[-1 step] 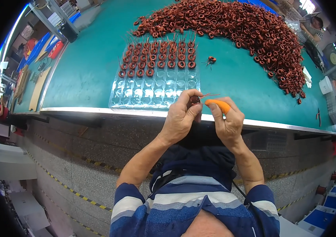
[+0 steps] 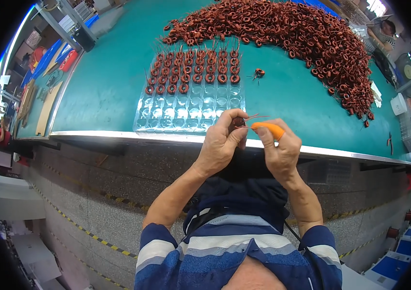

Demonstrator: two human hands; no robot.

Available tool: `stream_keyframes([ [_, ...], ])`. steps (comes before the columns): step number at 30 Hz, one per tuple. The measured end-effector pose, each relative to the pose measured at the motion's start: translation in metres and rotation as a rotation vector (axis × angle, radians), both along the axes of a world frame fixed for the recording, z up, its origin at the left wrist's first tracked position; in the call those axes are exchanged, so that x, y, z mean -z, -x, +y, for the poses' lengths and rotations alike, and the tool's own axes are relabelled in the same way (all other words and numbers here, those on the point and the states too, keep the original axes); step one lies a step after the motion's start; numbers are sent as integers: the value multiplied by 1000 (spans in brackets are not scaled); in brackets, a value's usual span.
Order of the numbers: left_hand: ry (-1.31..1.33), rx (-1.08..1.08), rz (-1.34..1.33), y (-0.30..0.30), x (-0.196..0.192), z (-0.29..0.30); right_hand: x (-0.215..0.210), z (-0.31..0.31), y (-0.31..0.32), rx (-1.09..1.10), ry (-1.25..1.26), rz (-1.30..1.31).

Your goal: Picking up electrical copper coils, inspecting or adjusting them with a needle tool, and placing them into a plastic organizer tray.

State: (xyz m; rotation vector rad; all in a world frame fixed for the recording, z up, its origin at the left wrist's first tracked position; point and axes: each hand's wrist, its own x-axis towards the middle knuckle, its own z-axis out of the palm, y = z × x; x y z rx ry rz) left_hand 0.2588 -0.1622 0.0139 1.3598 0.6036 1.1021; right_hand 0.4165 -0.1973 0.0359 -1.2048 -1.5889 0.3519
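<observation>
Over the front edge of the table, my left hand pinches a small reddish-brown toroidal coil between thumb and fingers. Thin copper wire leads stick out of the coil to the right. My right hand, with an orange finger cot on one finger, is closed in a pinch on one of these leads, just right of the coil. Left of my hands lies a clear plastic tray with round pockets. Its far rows hold several upright-wired coils; the near rows hold none.
A large heap of coils curves across the back and right of the green table. One loose coil lies between tray and heap. Pliers and clear trays are at the far right. Another person sits beyond.
My right hand has shifted slightly to the right, away from the coil, along the wire lead. The left hand and coil stay in place.
</observation>
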Motion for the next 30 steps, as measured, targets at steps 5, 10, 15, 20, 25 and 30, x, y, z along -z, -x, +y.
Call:
stream_keyframes([
  [5,-27,2,-24,-2,-3,-4,3,12,-10,-186,461,787],
  [10,60,28,-62,2,8,-1,19,16,-11,-96,335,556],
  [15,286,184,-81,10,9,3,20,9,-14,-213,456,529],
  [20,85,137,84,8,8,3,22,14,-18,-238,570,689],
  [25,52,106,30,9,6,-2,10,7,-13,-272,483,579],
  [30,238,51,-281,-3,10,-11,17,6,-2,-141,254,417],
])
